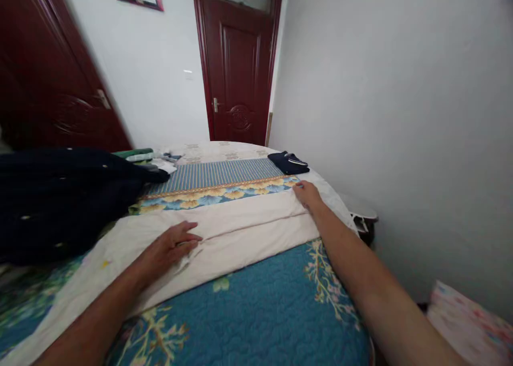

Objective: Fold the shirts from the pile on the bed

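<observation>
A long cream-coloured garment (248, 235) lies across the bed, its two strips side by side like trouser legs. Its left part is wider and carries a small yellow mark. My left hand (174, 246) rests on the garment left of its middle, fingers apart and stretched out. At the far right corner, my right hand (308, 194) has its fingers closed on the cloth edge. Part of the garment is hidden beneath my left forearm.
A blue floral quilt (256, 307) covers the bed. Dark navy clothing (68, 205) is heaped at the left, near several folded clothes (138, 155). A folded navy shirt (288, 163) lies at the far right. A white wall (380, 115) borders the right side.
</observation>
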### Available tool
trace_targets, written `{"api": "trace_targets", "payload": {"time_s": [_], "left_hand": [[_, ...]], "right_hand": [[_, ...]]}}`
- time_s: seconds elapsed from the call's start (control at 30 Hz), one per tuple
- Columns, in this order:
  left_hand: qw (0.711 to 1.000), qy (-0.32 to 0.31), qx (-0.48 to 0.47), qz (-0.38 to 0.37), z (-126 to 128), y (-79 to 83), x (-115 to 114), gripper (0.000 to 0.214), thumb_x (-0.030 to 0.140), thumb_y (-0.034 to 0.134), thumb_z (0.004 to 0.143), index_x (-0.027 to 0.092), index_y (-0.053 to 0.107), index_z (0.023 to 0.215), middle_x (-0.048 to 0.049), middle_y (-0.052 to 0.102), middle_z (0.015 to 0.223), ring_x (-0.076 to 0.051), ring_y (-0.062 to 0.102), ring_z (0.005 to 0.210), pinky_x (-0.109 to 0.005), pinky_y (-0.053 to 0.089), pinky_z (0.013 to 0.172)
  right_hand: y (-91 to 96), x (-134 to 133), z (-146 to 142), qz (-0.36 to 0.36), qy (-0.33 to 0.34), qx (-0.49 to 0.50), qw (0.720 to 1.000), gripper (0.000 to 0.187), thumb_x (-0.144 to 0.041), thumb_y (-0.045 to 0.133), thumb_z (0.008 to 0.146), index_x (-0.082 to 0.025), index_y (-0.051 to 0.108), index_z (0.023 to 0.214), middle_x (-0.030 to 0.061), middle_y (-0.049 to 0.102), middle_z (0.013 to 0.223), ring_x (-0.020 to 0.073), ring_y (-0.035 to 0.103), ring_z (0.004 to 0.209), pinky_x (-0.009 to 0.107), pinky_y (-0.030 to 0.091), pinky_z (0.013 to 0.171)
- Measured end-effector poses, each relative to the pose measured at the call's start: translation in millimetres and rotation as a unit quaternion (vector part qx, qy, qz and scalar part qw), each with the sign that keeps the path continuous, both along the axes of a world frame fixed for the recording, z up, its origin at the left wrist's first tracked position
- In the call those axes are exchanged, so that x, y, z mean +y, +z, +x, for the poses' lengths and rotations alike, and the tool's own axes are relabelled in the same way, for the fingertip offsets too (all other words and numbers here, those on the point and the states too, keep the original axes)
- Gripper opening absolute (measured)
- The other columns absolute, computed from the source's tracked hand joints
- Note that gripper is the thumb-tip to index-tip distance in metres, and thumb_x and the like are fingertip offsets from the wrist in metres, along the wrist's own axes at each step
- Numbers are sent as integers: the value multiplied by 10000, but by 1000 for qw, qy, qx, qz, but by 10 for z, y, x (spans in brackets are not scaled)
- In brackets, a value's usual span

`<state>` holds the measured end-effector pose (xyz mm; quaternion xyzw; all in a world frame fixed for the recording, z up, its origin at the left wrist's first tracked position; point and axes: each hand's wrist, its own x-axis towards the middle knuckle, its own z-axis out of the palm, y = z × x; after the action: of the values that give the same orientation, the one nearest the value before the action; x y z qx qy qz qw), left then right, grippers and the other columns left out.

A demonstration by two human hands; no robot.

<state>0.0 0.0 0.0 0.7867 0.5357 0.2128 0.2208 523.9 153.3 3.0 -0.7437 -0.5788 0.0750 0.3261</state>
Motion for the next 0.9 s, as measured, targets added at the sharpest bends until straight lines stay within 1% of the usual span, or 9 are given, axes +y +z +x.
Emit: {"api": "trace_targets", "payload": {"time_s": [0.13, 0.23, 0.37, 0.47, 0.53, 0.63, 0.73, 0.83, 0.9], "left_hand": [[1000, -2, 18, 7, 15, 29, 15, 721, 868, 472, 915, 321, 863, 1176, -66, 591, 1606, -381, 489, 1528, -531, 394, 1270], [999, 4, 28, 13, 20, 29, 12, 734, 884, 470, 903, 328, 864, 1175, -65, 606, 1592, -381, 497, 1522, -539, 379, 1278], [999, 10, 36, 21, 26, 33, 4, 748, 901, 457, 894, 335, 869, 1157, -60, 616, 1582, -378, 516, 1507, -543, 394, 1269], [999, 6, 32, 20, 34, 46, 4, 777, 918, 452, 880, 323, 871, 1152, -78, 624, 1571, -390, 522, 1500, -563, 390, 1267], [999, 4, 28, 16, 40, 52, 5, 777, 916, 462, 878, 317, 870, 1158, -86, 620, 1576, -392, 519, 1501, -561, 382, 1271], [1000, 6, 21, 11, 50, 50, 7, 764, 909, 478, 877, 315, 870, 1157, -84, 616, 1580, -387, 509, 1510, -550, 374, 1277], [1000, 7, 17, 12, 57, 45, 7, 762, 904, 475, 881, 313, 869, 1153, -80, 615, 1581, -385, 494, 1523, -549, 369, 1280], [1000, -4, 18, 17, 59, 46, 1, 756, 885, 455, 904, 302, 869, 1150, -84, 615, 1581, -376, 497, 1522, -530, 382, 1275], [1000, -10, 20, 19, 58, 44, -9, 750, 862, 443, 925, 291, 861, 1175, -88, 618, 1577, -365, 502, 1520, -511, 385, 1275]], "right_hand": [[-51, 90, 31, -1, -11, 0, 1000, 372, -299, 598, 934, -204, 843, 1198, 52, 836, 1091, 218, 755, 992, 253, 542, 861], [-75, 157, 83, -6, -42, -7, 999, 396, -301, 560, 961, -184, 833, 1222, 79, 819, 1196, 231, 751, 1084, 262, 539, 909], [-91, 200, 101, -20, -54, -28, 998, 362, -287, 576, 964, -181, 844, 1183, 105, 812, 1213, 247, 741, 1137, 272, 523, 959], [-70, 145, 83, -25, -45, -46, 998, 345, -262, 575, 968, -188, 843, 1174, 112, 807, 1215, 252, 728, 1157, 282, 510, 985], [-21, 59, 74, -25, -47, -56, 997, 370, -257, 552, 985, -169, 819, 1225, 137, 793, 1236, 268, 716, 1171, 311, 508, 1005], [121, -117, 7, 21, -44, -109, 993, 434, -258, 506, 1011, -114, 745, 1343, 197, 733, 1336, 307, 668, 1242, 383, 484, 1082], [282, -322, -290, 99, 33, -171, 980, 454, -268, 451, 1044, -85, 706, 1372, 211, 699, 1382, 317, 613, 1315, 435, 424, 1181], [320, -582, -887, 151, 175, -186, 955, 491, -327, 401, 1089, -91, 655, 1438, 195, 652, 1475, 296, 540, 1426, 447, 355, 1261], [244, -780, -1347, 145, 281, -194, 929, 546, -388, 406, 1103, -91, 581, 1526, 182, 569, 1586, 283, 442, 1532, 442, 313, 1296]]}}
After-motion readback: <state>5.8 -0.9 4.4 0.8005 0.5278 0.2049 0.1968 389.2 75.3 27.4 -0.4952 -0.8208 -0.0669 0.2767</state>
